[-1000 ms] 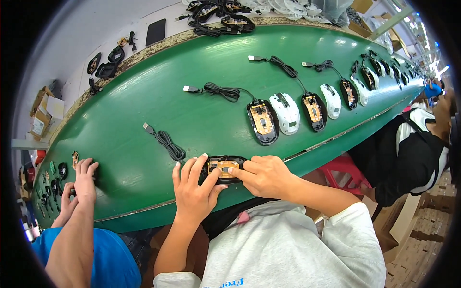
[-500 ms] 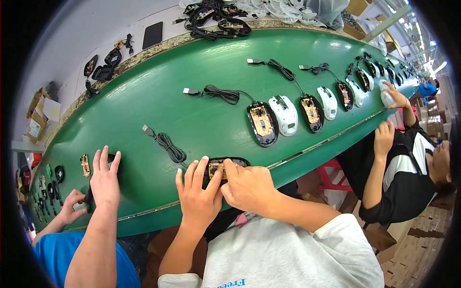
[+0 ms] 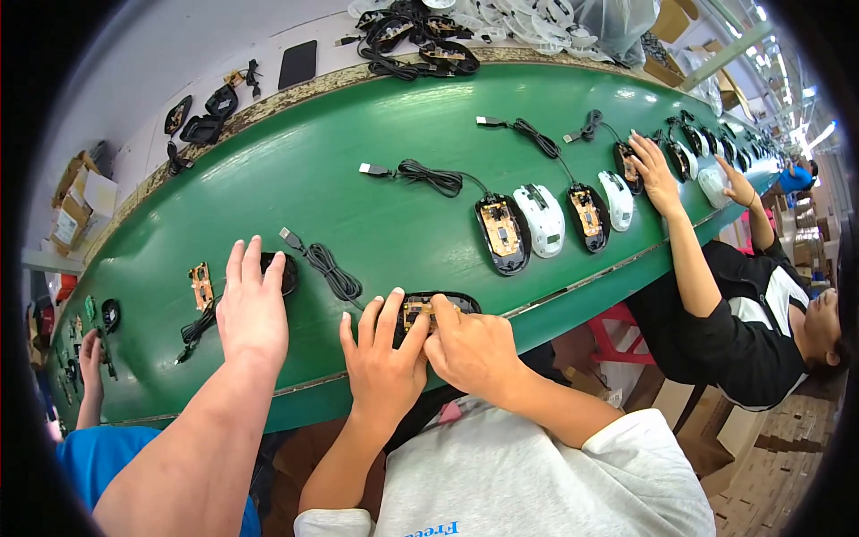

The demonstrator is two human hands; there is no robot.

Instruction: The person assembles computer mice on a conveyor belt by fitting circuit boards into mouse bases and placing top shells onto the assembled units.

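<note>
A black mouse base (image 3: 463,301) with a tan circuit board (image 3: 417,309) inside lies crosswise at the near edge of the green belt. My left hand (image 3: 385,358) grips its left end, the index finger down on the board and the other fingers spread over the rim. My right hand (image 3: 474,351) holds the near side, fingers curled and a fingertip pressed onto the board. Both hands hide much of the base. Its coiled black cable (image 3: 333,270) stretches up-left to a USB plug (image 3: 291,238).
Opened mice, such as a black base (image 3: 503,234) beside a white shell (image 3: 540,219), line the green belt (image 3: 385,215) to the right. At left, a co-worker's hand (image 3: 255,309) touches a black shell (image 3: 288,273). Another co-worker's hand (image 3: 658,174) reaches in at right.
The left co-worker's hand and the black shell have moved right, towards my cable. The right co-worker's arm now extends to an opened mouse. My hands stay on the same mouse base.
</note>
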